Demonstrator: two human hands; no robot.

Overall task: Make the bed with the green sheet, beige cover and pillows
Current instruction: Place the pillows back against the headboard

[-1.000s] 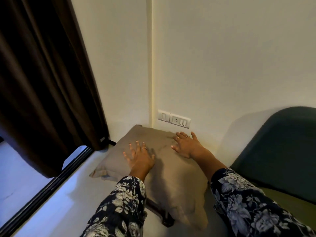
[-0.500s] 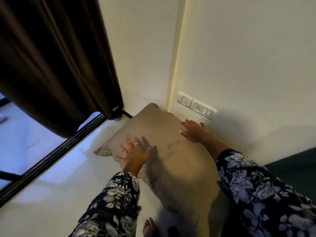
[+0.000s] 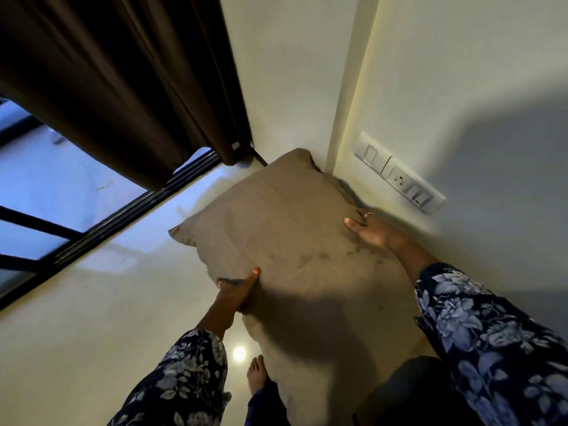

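A large beige pillow (image 3: pixel 285 238) leans into the corner of the room, its far corner against the wall. My left hand (image 3: pixel 236 290) grips the pillow's left edge, thumb on top and fingers tucked under. My right hand (image 3: pixel 370 230) holds the right edge next to the wall, thumb on the upper face and the other fingers hidden behind the pillow. The green sheet and the bed are out of view.
A dark brown curtain (image 3: pixel 123 87) hangs at the left above a black window track (image 3: pixel 101 222). A white switch and socket plate (image 3: pixel 399 173) sits on the right wall. My bare foot (image 3: pixel 256 376) stands on the pale glossy floor (image 3: pixel 92 318).
The view has swung left and downward. Both hands have moved from lying flat on top of the pillow to gripping its left and right edges.
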